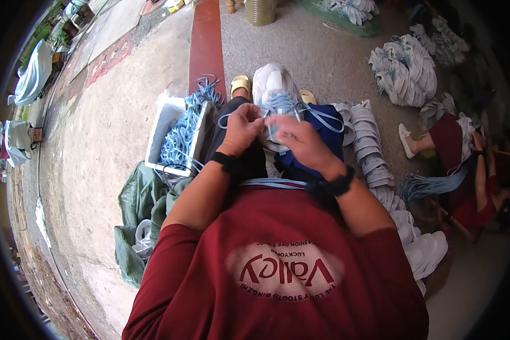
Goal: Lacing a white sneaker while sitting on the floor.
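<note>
A white and grey sneaker (273,79) sits between my knees, its toe pointing away from me. Light blue shoelace (282,103) runs through its eyelets, and loose loops stick out on both sides. At the heel end, my left hand (242,130) is closed in a pinch on the shoelace, close to the shoe's opening. Facing it, my right hand (305,146) hovers over the same opening with bent fingers. Motion blurs those fingertips, so their grip is unclear. More blue laces (277,182) lie across my lap.
Left of my leg stands a white foam box (153,136) heaped with blue laces (181,136), beside a green sack (136,198). Nested shoe uppers (371,141) line my right side. Beyond is a pile of uppers (403,71). Another person (464,153) sits at the far right.
</note>
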A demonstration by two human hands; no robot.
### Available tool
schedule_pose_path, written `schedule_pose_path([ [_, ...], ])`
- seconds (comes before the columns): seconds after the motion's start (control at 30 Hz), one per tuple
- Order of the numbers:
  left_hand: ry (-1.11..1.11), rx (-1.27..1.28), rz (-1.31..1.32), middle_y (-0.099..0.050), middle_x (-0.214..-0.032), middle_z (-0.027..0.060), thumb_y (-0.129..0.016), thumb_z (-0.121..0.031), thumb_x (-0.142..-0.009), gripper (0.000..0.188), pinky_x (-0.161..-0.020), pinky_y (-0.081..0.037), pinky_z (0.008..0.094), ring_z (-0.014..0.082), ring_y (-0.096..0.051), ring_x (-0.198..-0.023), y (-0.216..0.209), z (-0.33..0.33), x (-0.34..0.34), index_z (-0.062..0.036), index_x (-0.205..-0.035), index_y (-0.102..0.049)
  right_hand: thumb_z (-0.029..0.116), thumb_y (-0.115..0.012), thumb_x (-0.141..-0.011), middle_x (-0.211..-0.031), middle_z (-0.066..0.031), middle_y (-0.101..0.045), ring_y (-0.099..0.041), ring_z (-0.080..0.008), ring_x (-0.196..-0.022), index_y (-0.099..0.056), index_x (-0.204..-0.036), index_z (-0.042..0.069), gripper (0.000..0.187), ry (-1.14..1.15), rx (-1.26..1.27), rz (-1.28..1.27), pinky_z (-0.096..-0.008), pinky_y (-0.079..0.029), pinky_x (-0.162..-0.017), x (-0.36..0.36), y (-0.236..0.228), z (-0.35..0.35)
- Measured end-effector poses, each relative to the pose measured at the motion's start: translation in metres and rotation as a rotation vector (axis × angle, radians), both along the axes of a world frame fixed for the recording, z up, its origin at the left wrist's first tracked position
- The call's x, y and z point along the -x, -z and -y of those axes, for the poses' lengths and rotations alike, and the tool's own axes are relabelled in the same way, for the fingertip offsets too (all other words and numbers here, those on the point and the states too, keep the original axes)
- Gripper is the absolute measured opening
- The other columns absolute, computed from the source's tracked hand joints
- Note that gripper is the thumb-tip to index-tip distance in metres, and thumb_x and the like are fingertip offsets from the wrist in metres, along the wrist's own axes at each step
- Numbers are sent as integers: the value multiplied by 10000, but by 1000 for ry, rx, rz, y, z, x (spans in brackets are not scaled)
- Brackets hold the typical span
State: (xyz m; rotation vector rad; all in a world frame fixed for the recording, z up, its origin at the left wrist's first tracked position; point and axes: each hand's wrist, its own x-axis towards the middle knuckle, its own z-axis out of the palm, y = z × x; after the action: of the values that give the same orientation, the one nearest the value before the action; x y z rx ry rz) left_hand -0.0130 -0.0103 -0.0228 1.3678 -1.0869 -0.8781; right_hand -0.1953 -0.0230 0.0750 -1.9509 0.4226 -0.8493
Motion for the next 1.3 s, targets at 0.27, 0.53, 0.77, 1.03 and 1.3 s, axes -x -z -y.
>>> schedule_pose_path([
  [0.27, 237, 0, 1150, -643, -760, 135, -584, -170, -731, 109, -632, -513, 371, 289, -643, -731, -69, 8, 49, -68, -723, -620, 130, -464, -936, -880, -124, -613, -557, -132, -801, -527, -857, 20, 149, -44, -645, 225, -254, -429, -746, 49, 19, 1],
  [0.53, 142, -133, 1237, -639, -757, 133, -586, -107, -678, 64, -627, -505, 418, 317, -631, -708, -83, -17, 14, -66, -705, -627, 29, -475, -861, -659, -36, -525, -471, -112, -576, -516, -745, 38, 123, 260, -736, 378, -244, -400, -581, 92, 30, 24],
  [0.77, -159, -841, 1245, -626, -737, 201, -598, -84, -649, 73, -647, -496, 452, 381, -612, -713, -69, -134, -131, -23, -674, -628, 76, -561, -822, -675, -4, -490, -461, -88, -598, -503, -736, 68, 104, 847, -807, 273, -223, -374, -566, 283, 65, 30],
  [1.03, -4, -54, 1091, -636, -853, 182, -550, -33, -724, 207, -685, -496, 399, 346, -614, -769, -61, -48, -55, -10, -923, -604, 55, -622, -751, -743, -38, -604, -574, -118, -698, -593, -881, 6, 142, 564, -205, -196, -273, -464, -623, 107, 58, 51],
  [1.3, 95, 18, 587, -612, -673, 103, -677, -75, -740, 202, -561, -462, 269, 122, -572, -583, -48, 6, -8, 35, -896, -610, 90, -657, -721, -591, -112, -605, -609, -173, -575, -637, -728, -18, 110, 655, -188, -223, -285, -461, -546, 24, 57, 65],
])
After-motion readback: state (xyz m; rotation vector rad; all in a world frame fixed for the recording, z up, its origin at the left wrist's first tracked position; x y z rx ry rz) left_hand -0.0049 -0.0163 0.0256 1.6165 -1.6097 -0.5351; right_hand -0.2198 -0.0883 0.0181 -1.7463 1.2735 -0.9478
